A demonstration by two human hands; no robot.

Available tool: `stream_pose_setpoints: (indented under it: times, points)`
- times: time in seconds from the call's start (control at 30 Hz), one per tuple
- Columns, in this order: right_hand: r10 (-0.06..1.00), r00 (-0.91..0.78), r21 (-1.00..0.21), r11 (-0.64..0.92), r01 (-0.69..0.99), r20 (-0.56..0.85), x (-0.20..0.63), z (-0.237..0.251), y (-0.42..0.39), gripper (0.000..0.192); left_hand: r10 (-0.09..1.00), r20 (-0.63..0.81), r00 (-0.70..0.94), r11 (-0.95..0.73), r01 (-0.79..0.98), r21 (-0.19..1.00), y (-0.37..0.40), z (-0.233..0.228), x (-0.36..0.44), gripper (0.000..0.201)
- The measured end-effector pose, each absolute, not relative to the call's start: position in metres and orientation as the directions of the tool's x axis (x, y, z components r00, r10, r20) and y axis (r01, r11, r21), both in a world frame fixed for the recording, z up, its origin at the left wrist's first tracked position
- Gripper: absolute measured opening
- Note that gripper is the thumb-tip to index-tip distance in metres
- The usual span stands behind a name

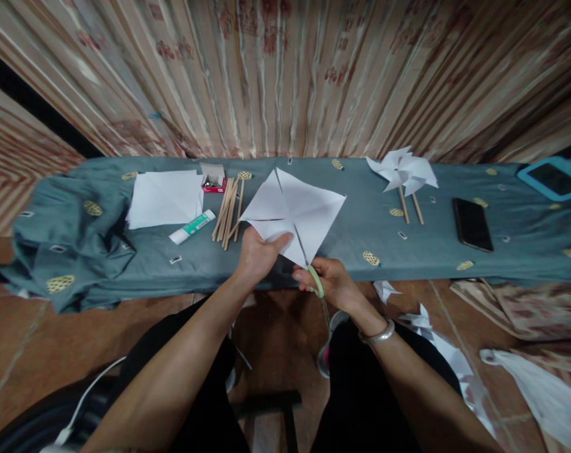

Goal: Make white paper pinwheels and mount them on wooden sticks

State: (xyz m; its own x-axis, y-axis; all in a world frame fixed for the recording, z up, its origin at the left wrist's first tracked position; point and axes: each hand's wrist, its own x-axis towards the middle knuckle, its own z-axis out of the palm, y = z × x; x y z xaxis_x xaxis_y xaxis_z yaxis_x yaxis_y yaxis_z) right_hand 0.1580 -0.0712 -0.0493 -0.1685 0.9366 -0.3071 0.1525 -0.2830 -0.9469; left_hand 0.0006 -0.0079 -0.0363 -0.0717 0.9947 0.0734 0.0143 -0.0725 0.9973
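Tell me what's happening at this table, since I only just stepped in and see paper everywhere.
A person holds a white paper square in the left hand and cuts into it with green-handled scissors in the right hand. On the blue-grey cloth lie a paper stack, a glue stick, wooden sticks, a small red box, finished white pinwheels and a phone.
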Motion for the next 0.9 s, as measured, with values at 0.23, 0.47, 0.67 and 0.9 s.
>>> stream_pose_setpoints:
  times: [0.23, 0.47, 0.67, 0.9]
  points:
    - [0.944, -0.149, -0.947, -0.268, 0.177, -0.295, 0.1562, -0.0463, -0.071, 0.042, 0.996, 0.049, -0.068, -0.05, -0.023, 0.998, -0.0081, -0.037, 0.0009, 0.027]
    - [0.945, -0.17, -0.952, -0.249, 0.179, -0.279, 0.1583, -0.0516, -0.0712, 0.04, 0.997, 0.046, -0.059, -0.045, 0.005, 0.999, -0.0093, -0.0364, 0.0002, 0.026]
    - [0.941, -0.168, -0.95, -0.266, 0.166, -0.293, 0.1573, -0.0502, -0.0702, 0.042, 0.996, 0.053, -0.067, -0.052, 0.007, 0.999, -0.0086, -0.0375, 0.0003, 0.027]
    - [0.941, -0.146, -0.945, -0.282, 0.167, -0.306, 0.1561, -0.0487, -0.0702, 0.043, 0.996, 0.051, -0.074, -0.053, -0.024, 0.998, -0.0086, -0.0371, 0.0014, 0.031]
